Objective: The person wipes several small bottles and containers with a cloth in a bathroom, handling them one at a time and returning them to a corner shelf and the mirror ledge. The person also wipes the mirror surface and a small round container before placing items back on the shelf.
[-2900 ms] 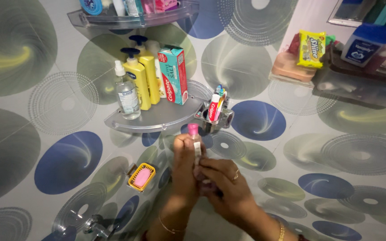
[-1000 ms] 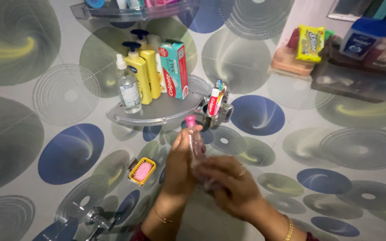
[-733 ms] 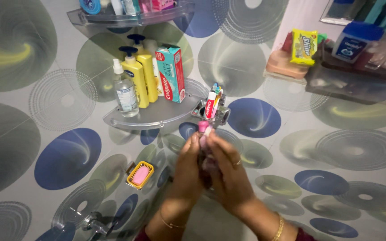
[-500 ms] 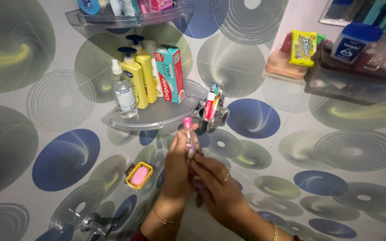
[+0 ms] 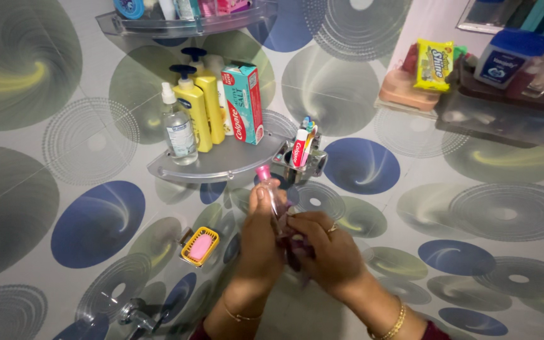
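Together, both hands [image 5: 297,242] around pink-capped bottle [image 5: 266,186]

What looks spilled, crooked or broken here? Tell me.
Nothing stands out. The bottles and the box stand upright on the corner shelf, and the pink soap sits in its yellow dish. The left hand and right hand hold a small pink-capped item; no spill shows.
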